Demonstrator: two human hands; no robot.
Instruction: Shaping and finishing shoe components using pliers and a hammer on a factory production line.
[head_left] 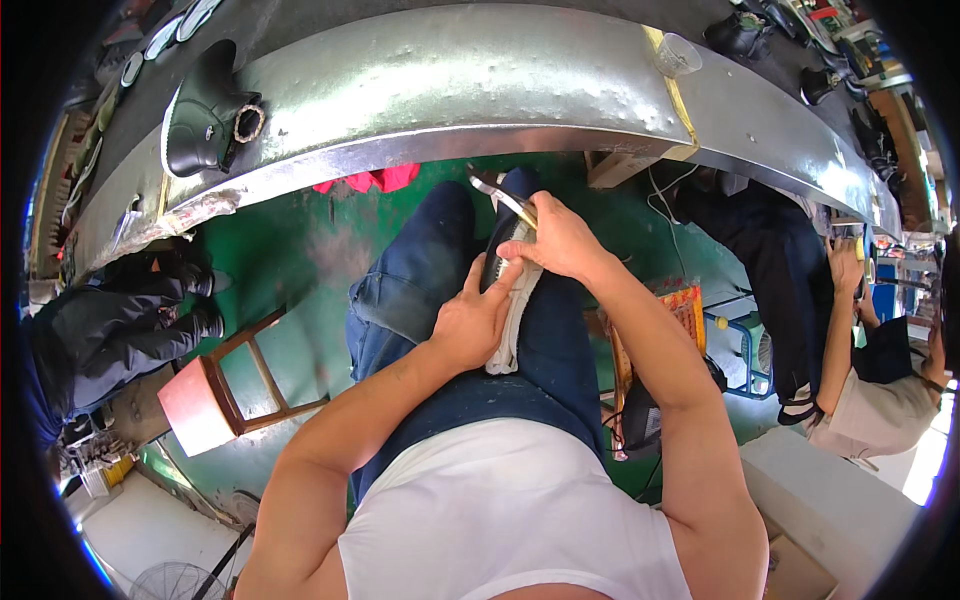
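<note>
Over my lap lies a long dark, shoe-like piece (pixel 491 262), with a pale, light-coloured strip or cloth (pixel 507 337) along it. My left hand (pixel 474 322) presses on its left side, thumb and forefinger toward the middle. In my right hand (pixel 563 240) is a hand tool (pixel 519 211) with a yellowish handle and a shiny metal head ending in a dark tip; its exact kind is unclear. The right thumb rests on the piece, close to the left fingertips. My fingers hide part of it.
A long metal-topped bench (pixel 450 85) curves across in front, carrying a black boot (pixel 205 120) and a clear plastic cup (pixel 678 56). A wooden stool (pixel 205 403) stands at left. Co-workers sit on both sides; one co-worker's hand (pixel 846 262) shows at right. Red cloth (pixel 385 178) lies under the bench.
</note>
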